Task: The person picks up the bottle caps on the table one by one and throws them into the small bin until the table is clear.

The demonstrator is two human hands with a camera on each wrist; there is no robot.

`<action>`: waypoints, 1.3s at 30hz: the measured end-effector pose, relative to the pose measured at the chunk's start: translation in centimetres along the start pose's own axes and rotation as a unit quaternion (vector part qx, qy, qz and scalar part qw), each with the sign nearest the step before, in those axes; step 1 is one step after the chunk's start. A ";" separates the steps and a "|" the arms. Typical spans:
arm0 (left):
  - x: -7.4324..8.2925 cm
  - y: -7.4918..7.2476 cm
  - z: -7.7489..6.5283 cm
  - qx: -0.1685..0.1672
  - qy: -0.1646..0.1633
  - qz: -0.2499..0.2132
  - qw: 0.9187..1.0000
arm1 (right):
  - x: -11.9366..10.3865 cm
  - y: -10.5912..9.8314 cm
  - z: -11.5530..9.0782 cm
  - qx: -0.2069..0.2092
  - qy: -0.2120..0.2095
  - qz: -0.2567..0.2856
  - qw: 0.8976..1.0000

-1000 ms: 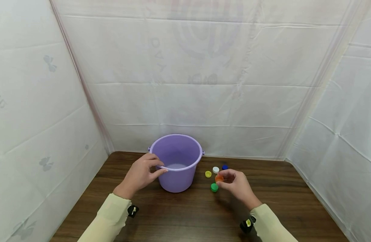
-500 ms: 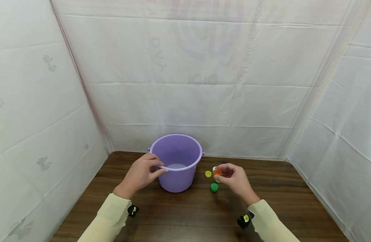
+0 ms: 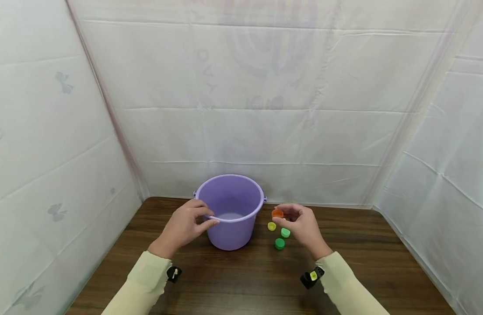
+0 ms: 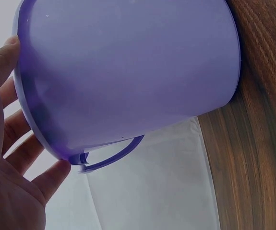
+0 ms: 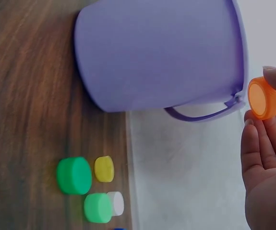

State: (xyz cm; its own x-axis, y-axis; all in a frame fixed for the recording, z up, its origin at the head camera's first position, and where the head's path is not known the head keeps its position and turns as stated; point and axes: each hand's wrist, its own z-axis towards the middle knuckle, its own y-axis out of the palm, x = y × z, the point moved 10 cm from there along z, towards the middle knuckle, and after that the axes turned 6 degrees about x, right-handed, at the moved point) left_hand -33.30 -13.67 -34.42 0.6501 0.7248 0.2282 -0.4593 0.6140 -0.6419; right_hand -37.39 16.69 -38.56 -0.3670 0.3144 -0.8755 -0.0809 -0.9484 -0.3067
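A purple bucket (image 3: 229,236) stands upright on the wooden table, its inside bare as far as the head view shows. My left hand (image 3: 182,225) grips the near left part of its rim, thumb outside and fingers over the edge. In my right hand (image 3: 302,225) an orange bottle cap (image 5: 265,99) is pinched between thumb and fingertips, raised above the table to the right of the bucket. Below it lie a yellow cap (image 3: 271,226), a light green cap (image 3: 285,232) and a darker green cap (image 3: 279,243). A white cap (image 5: 115,203) sits behind the light green one.
A sliver of a blue cap (image 5: 120,229) shows at the lower edge of the right wrist view. The bucket's handle (image 4: 114,160) hangs down at its far side. White cloth (image 3: 233,131) closes off the wooden table (image 3: 233,284) at the back and both sides.
My right hand has lifted the orange cap from among the other caps and carried it up and left toward the bucket. The light green cap has come into sight. My left hand keeps its place.
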 end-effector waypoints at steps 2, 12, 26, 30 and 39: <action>0.0 0.0 0.0 0.000 -0.001 0.000 1.000 | 0.1 0.1 0.4 0.000 -0.009 0.014 1.000; 0.0 -0.1 0.0 -0.003 -0.003 -0.002 1.000 | -1.5 0.8 1.7 -0.003 -0.029 0.029 0.999; 0.0 0.0 0.0 -0.004 -0.003 0.001 1.000 | -3.0 2.0 2.4 0.003 -0.051 0.054 0.997; 0.1 0.0 -0.1 -0.005 -0.002 0.001 1.000 | -3.1 2.6 2.9 -0.002 -0.054 0.056 0.997; -0.1 0.1 -0.1 -0.004 -0.001 0.005 1.000 | -4.0 3.9 3.4 -0.008 -0.052 0.064 0.997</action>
State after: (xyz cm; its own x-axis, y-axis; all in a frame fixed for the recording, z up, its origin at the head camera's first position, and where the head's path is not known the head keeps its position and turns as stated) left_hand -33.35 -13.70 -34.57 0.6440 0.7317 0.2234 -0.4611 0.6043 -0.6498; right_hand -39.41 11.60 -34.97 -0.4669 0.1842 -0.8649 -0.0130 -0.9794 -0.2015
